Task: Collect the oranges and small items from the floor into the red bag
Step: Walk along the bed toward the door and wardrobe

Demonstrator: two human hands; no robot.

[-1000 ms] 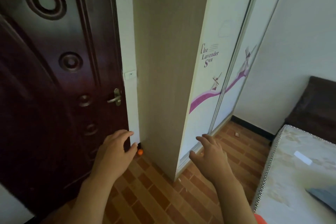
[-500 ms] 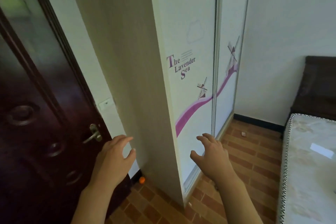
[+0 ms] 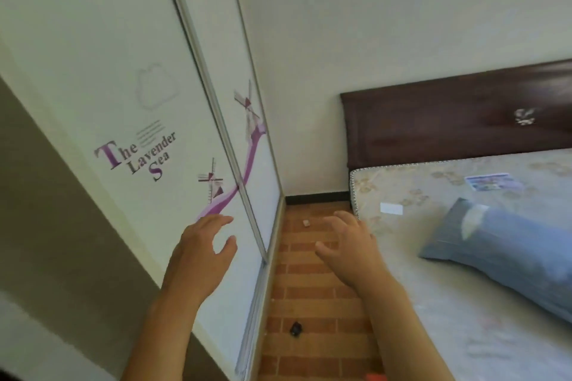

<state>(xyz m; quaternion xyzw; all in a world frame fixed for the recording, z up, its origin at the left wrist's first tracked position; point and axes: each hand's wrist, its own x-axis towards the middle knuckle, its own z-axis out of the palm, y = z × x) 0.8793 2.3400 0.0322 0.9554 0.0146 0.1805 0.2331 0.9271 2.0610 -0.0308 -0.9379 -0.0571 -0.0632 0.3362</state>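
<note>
Both hands, left (image 3: pixel 198 254) and right (image 3: pixel 353 247), are held wide and empty, ready for the pale item (image 3: pixel 306 222) and dark item (image 3: pixel 296 328) on the floor (image 3: pixel 315 291).

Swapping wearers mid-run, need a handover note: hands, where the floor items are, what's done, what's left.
Left hand and right hand: both open, empty, raised over the floor strip between wardrobe and bed.
Small dark item lies on the tiles near the wardrobe's base; small pale item lies farther along, near the back wall.
No orange visible; a red-orange sliver at the bottom edge may be the bag, can't tell.
Done: cannot be judged. Left: pick up both items, bag them.
</note>
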